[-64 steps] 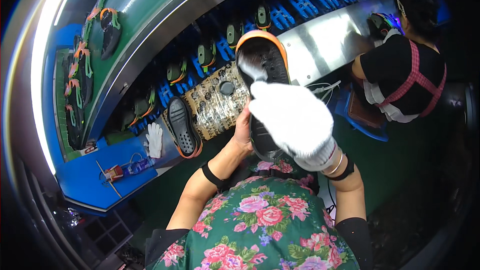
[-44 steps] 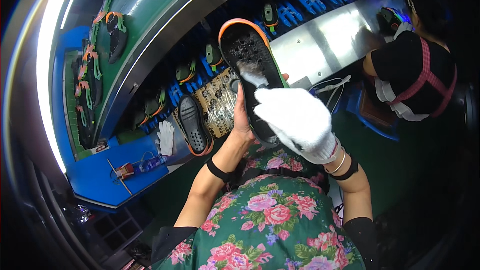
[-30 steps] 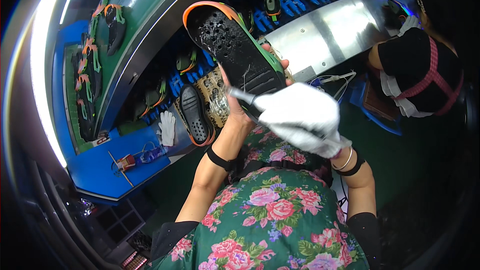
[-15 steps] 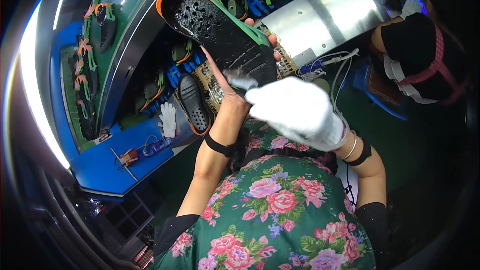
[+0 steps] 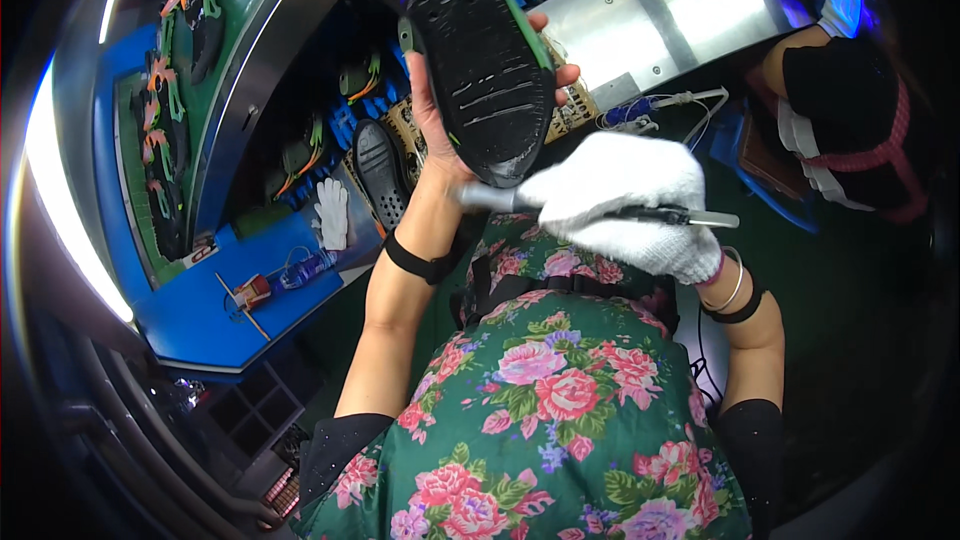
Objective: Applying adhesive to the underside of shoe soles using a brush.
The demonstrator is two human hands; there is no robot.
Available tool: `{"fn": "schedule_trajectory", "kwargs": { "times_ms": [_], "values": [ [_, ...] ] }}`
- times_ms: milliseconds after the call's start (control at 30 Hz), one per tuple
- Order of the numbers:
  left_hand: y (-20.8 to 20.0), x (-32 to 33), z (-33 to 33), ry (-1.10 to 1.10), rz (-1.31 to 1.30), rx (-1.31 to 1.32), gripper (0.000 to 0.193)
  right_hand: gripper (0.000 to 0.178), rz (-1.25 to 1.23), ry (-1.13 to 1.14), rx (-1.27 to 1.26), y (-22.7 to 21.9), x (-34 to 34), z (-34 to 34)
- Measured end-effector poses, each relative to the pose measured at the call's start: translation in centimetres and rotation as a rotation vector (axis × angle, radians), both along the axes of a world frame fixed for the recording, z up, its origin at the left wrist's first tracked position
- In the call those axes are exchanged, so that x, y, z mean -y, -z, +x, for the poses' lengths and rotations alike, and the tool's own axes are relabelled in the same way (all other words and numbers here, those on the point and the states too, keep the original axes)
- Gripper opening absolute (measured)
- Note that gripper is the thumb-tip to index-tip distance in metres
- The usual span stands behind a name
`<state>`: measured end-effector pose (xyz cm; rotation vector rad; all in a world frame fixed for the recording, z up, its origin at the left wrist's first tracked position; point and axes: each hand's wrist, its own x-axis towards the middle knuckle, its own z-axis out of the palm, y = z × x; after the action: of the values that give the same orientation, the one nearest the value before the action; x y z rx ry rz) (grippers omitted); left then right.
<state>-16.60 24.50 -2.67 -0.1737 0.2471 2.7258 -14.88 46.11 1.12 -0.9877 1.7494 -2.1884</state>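
My bare left hand (image 5: pixel 437 145) is wrapped around a black shoe sole (image 5: pixel 490 90) from below, thumb on one edge and fingertips on the other. The sole's inner face is turned up; it has small holes toward the far end, grooves nearer me, and a glossy wet-looking film. Green and orange edging shows along its rim. In my right hand (image 5: pixel 630 205), which wears a white knit glove, is a slim brush (image 5: pixel 505 199). Its blurred head lies just below the sole's near end, close to my left wrist. Whether the brush touches the sole I cannot tell.
Another black sole (image 5: pixel 382 170) lies left of my forearm, beside a white glove (image 5: pixel 331 213). A blue bottle (image 5: pixel 305 270) stands on the blue table (image 5: pixel 200 330). Shoe parts (image 5: pixel 160 140) line the green belt at left. A co-worker (image 5: pixel 840 110) sits at right, beyond a metal surface (image 5: pixel 640 20).
The sole has moved away from me and stands more upright in my left hand. My right hand has come down with the brush, off the sole's inner face to its near end.
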Motion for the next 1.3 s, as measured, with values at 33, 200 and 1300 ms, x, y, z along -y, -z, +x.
{"fn": "schedule_trajectory", "kwargs": {
  "times_ms": [33, 200, 1300],
  "values": [
    [0.3, 0.2, -0.1, 0.003, -0.025, -0.019, 0.108, 0.016, 0.102, 0.091, -0.087, -0.2, -0.1, -0.3],
    [0.1, 0.7, -0.9, 0.123, -0.026, -0.069, 0.102, 0.038, 0.307, 0.040, -0.568, 0.4, 0.1, 0.9],
    [2.8, -2.6, 5.6, 0.267, -0.007, 0.289, 0.079, 0.024, 0.466, 0.459, -0.547, 0.9, -2.9, -6.8]
  ]
}}
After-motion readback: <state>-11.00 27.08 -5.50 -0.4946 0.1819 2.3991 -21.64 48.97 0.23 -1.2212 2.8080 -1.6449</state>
